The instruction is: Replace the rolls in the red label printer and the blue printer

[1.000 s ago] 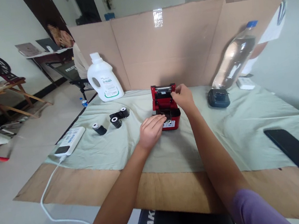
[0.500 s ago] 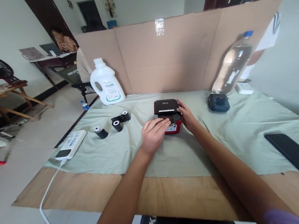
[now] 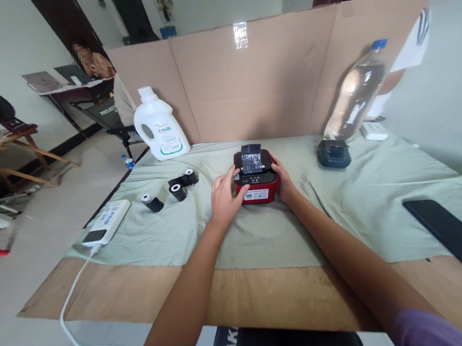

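Observation:
A small red label printer (image 3: 255,180) with a black lid sits on the pale green cloth (image 3: 347,202) in the middle of the table. A dark strip of tape (image 3: 251,160) sticks up from its top slot. My left hand (image 3: 224,197) grips the printer's left side, thumb on the top front edge. My right hand (image 3: 283,180) holds its right side, fingers wrapped round the body. Three black rolls (image 3: 173,190) lie on the cloth to the left of the printer.
A white jug (image 3: 158,125) stands back left before a cardboard screen (image 3: 252,78). A power strip (image 3: 106,220) with a white cable lies far left. A clear bottle (image 3: 353,98) leans over a dark device (image 3: 333,154) at back right. A black phone (image 3: 459,235) lies near right. A person sits at a desk beyond.
The printer's lid, open a second ago, is now closed with tape poking out. My right hand came down off the lid to the right side; my left hand moved from the front to the left side.

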### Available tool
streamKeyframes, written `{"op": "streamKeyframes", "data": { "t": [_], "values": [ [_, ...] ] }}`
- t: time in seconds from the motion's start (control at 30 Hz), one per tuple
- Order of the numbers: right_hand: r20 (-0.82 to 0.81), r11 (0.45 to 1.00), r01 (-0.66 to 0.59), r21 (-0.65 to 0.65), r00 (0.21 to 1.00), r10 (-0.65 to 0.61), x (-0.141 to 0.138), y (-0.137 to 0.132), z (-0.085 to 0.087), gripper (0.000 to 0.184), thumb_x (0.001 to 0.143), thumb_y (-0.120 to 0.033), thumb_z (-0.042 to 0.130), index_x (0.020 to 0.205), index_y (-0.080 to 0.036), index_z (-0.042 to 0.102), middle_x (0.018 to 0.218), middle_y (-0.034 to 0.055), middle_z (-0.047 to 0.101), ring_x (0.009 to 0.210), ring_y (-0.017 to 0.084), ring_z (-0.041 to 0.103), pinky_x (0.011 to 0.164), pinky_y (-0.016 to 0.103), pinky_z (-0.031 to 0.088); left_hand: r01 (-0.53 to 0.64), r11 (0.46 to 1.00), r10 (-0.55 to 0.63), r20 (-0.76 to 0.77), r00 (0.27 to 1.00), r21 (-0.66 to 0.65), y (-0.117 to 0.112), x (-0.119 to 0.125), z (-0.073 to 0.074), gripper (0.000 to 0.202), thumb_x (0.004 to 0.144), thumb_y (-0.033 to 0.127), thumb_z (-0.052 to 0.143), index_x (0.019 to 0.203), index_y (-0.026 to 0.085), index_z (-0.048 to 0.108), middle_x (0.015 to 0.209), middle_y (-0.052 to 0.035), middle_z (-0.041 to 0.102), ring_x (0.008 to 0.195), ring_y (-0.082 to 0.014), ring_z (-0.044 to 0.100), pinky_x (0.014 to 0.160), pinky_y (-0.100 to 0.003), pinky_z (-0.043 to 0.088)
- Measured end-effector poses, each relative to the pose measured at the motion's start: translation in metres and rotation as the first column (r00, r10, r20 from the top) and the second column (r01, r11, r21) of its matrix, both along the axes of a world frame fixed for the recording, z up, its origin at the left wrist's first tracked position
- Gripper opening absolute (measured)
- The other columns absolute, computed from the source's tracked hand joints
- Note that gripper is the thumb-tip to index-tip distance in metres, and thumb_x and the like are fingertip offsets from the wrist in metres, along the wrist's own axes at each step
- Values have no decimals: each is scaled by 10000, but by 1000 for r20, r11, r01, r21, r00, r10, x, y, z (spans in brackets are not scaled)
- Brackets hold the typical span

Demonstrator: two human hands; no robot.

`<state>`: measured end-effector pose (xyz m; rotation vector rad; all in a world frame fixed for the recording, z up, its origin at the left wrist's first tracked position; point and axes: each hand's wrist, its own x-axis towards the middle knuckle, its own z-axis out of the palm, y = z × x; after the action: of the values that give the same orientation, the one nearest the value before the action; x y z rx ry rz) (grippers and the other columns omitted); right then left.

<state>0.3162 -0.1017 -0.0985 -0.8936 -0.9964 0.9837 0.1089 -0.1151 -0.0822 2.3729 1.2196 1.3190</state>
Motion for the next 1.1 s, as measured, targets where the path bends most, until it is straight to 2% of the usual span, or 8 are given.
{"op": "streamKeyframes", "data": {
  "t": [0.13,0.27,0.4,0.57,0.77,0.93,1.1],
  "values": [
    [-41,1000,6,20,999,-5,0,5,-1,575,749,-407,579,1308,-276,552,1430,15,590,1348,229,513,1151,441,405,-23,1000,23,-1,1000,-9,1,2,1,589,892,432,649,1406,199,479,1291,-96,682,1131,-285,600,988,-448,460],
    [19,999,42,-11,999,-42,2,9,-2,572,726,-386,556,1287,-274,556,1394,21,612,1316,239,537,1110,450,445,-59,998,59,5,998,6,0,6,3,511,867,409,665,1312,196,530,1236,-92,703,1126,-287,612,1011,-458,443],
    [26,1000,27,-11,999,-26,4,9,-2,595,725,-362,538,1312,-262,538,1392,28,611,1290,228,557,1116,442,438,-64,998,64,23,998,13,0,10,5,487,863,382,657,1297,200,531,1221,-90,706,1125,-287,616,1022,-456,434],
    [38,999,30,14,999,-31,2,5,-3,565,764,-420,550,1312,-281,553,1410,21,602,1322,226,535,1112,438,445,-79,996,78,27,997,33,0,10,1,460,883,387,638,1291,197,541,1233,-98,696,1109,-277,618,991,-439,446],
    [-49,999,24,34,999,-22,-1,-1,-5,534,796,-471,600,1291,-270,580,1392,32,620,1329,219,534,1141,428,418,-50,996,48,23,999,79,-1,7,-7,472,914,392,601,1339,195,541,1275,-104,669,1096,-265,601,951,-405,452],
    [-100,998,-5,68,995,12,0,0,-8,489,826,-485,612,1270,-280,599,1357,20,646,1317,214,548,1153,436,402,-26,996,26,0,1000,86,-1,6,-9,498,927,407,575,1371,187,525,1286,-112,657,1073,-268,588,964,-415,444],
    [-52,999,29,14,998,-28,2,5,-12,557,809,-518,587,1310,-275,560,1391,28,619,1314,236,547,1101,442,454,-12,997,12,2,1000,77,0,6,-8,490,933,409,561,1370,191,521,1307,-112,646,1080,-268,589,963,-410,450]
  ]
}}
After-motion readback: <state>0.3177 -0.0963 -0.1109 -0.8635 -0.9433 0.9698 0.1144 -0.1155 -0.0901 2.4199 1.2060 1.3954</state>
